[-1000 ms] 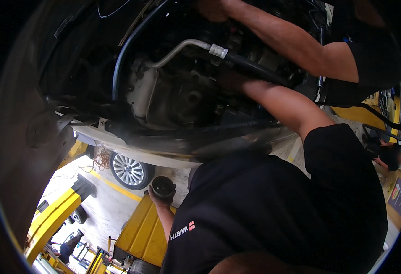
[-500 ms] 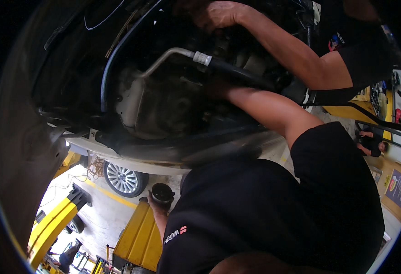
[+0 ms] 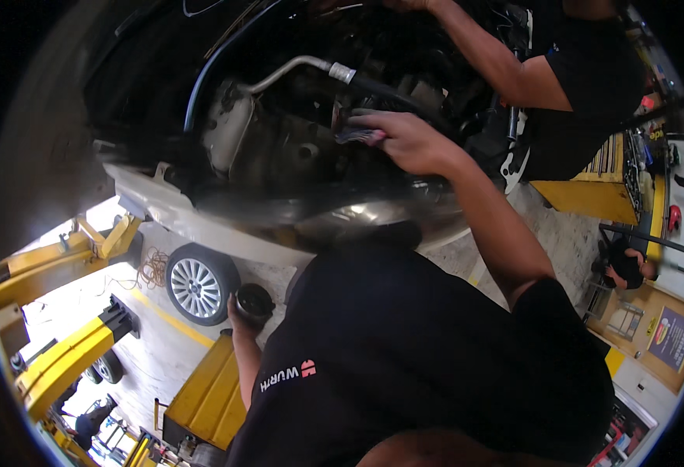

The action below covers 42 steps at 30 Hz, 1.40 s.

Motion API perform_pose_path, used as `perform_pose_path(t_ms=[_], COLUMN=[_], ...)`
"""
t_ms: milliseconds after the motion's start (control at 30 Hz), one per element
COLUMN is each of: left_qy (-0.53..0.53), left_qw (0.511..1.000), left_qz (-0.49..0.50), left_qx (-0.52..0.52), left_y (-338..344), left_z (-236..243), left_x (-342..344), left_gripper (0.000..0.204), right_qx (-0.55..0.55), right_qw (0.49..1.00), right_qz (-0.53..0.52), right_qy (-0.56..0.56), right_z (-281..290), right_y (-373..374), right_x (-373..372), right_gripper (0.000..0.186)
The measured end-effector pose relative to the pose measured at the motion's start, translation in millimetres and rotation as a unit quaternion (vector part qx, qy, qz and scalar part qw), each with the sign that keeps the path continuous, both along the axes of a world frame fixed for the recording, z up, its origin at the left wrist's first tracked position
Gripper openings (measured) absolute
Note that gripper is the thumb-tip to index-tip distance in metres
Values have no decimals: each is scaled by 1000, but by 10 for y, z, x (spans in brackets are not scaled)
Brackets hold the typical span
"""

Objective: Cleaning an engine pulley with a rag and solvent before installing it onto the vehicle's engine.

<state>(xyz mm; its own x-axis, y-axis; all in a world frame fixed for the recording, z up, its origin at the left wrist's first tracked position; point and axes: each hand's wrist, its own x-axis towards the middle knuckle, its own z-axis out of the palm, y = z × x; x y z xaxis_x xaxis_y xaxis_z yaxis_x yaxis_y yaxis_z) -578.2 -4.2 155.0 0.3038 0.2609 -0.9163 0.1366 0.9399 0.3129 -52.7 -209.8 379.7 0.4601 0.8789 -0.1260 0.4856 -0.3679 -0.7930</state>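
My right hand is closed on a crumpled greyish-pink rag over the engine bay, near a black hose with a silver fitting. Down at the left, beside my body, my left hand grips a round black cup-like container; what it holds is too dark to tell. A bent metal pipe runs from that fitting toward a pale metal part in the bay.
A co-worker's arm reaches into the bay from the upper right. The white car's front edge curves before me. Behind lie a loose wheel, yellow lift arms, a yellow cabinet and a tool cart.
My right hand has come up out of the dark bay, and the rag now shows in it. The co-worker's arm has shifted upward in view. My left hand still holds the container.
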Motion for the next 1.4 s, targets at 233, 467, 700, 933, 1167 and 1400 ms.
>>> perform_pose_path(t_ms=[233, 467, 700, 933, 1167, 1400], left_qy=[-223, -469, -549, -567, -492, -487], left_qw=[973, 866, 797, 768, 799, 829], left_qz=[26, -124, -248, -287, -308, -237], left_qx=[56, 125, 38, 75, 158, 142], left_y=[375, 795, 548, 174, 21, 240], left_z=[973, 1852, 2307, 2465, 2480, 2376], left_x=[335, 1423, 2263, 2429, 2365, 2072], left_gripper=[82, 82, 87, 76, 63, 71], right_qx=[206, 374, 247, 112, -88, -45], right_qw=[842, 747, 763, 847, 838, 804], right_qz=[-475, -447, -522, -516, -450, -494], right_qy=[149, 319, 290, -57, -295, -328], right_z=[733, 229, -496, -412, -649, -540], right_y=[-1743, -2115, -1481, -1576, -1455, -1377], right_x=[-521, -866, -1083, -999, -1002, -1035], right_gripper=[44, 46, 34, 47, 42, 34])
